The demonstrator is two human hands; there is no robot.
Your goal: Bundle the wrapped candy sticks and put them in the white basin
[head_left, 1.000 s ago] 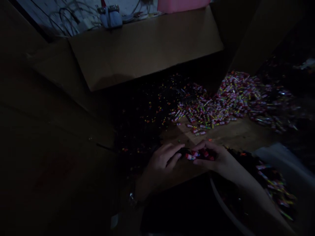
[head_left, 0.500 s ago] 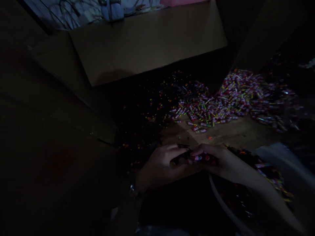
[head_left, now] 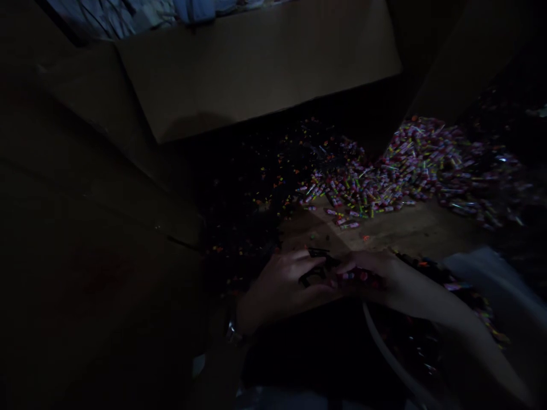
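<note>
Head camera view: the left hand (head_left: pixel 284 285) is curving its fingers around small black pieces (head_left: pixel 317 275), though the dimness is hiding whether its grip is closed on them. Opposite it, the right hand (head_left: pixel 376 270) is gripping small red pieces (head_left: pixel 362 275) between thumb and fingers. Both hands are working close together over the near edge of the wooden table (head_left: pixel 410 226). Beyond them, a pile of pink-and-yellow tubes (head_left: pixel 416 165) is lying beside scattered dark pieces (head_left: pixel 243 210), near a cardboard flap (head_left: pixel 265 68).
</note>
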